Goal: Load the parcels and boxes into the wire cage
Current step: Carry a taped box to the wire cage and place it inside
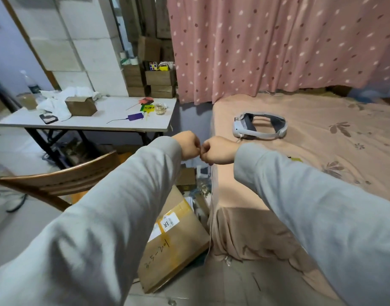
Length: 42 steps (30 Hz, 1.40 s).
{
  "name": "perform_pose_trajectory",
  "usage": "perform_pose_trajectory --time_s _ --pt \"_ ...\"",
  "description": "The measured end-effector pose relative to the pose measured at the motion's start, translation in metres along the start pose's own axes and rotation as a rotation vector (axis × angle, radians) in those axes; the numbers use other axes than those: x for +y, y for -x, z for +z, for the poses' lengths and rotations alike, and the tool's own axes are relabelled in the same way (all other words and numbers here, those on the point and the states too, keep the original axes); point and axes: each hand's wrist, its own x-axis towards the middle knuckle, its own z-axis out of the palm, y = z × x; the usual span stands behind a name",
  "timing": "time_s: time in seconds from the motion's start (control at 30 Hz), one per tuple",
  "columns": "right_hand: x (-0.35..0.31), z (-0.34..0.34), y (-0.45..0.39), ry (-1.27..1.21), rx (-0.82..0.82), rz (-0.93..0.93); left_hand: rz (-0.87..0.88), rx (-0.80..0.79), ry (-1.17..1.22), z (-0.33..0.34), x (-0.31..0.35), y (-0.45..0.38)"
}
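Both arms stretched forward in grey sleeves, fists meeting knuckle to knuckle in mid-frame. Left hand (188,145) curled tight, nothing visible in it; right hand (218,151) likewise clenched on nothing. They touch above the gap between table and bed. Large cardboard box (176,246) lies tilted on the floor below the left forearm, against the bed's near corner, yellow tape across its top, white shipping label, handwritten digits on the face. A smaller box (186,178) sits on the floor beyond it, among clutter too blurred to identify, possibly packaging. Bed (322,133) to the right, pink-tan cover with leaf print; a white headset (259,125) rests on it near the left edge. White folding table (114,115) to the left carries an open brown carton (81,106), crumpled white cloth (55,100), a purple card (135,116) and a small glass jar (160,107). Wooden chair back (64,175) in the near left. Stacked brown boxes (160,82) stand behind the table beside a pink dotted curtain (278,45).
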Motion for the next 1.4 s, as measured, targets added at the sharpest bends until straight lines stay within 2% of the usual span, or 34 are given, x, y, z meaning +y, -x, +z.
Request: perform_pose_trajectory --time_s 0.2,0.4,0.63,1.0,1.23,1.4 --pt "-0.031 0.027 -0.078 -0.011 -0.012 0.04 -0.001 -0.041 0.036 -0.005 -0.077 -0.04" --pt "-0.04 0.054 -0.129 0.02 -0.051 0.096 -0.009 -0.079 0.12 0.011 -0.126 -0.067" --pt "-0.032 0.09 -0.181 0.062 -0.147 0.082 -0.13 -0.113 0.188 0.051 -0.167 -0.094" --pt "0.047 0.133 -0.303 -0.018 -0.25 0.074 -0.29 -0.13 0.213 0.121 -0.198 -0.203" --pt "0.116 0.16 -0.368 -0.039 -0.252 0.117 -0.301 -0.191 0.192 0.183 -0.216 -0.283" --pt "0.157 0.191 -0.405 -0.144 -0.248 0.176 -0.327 -0.208 0.176 0.231 -0.239 -0.319"
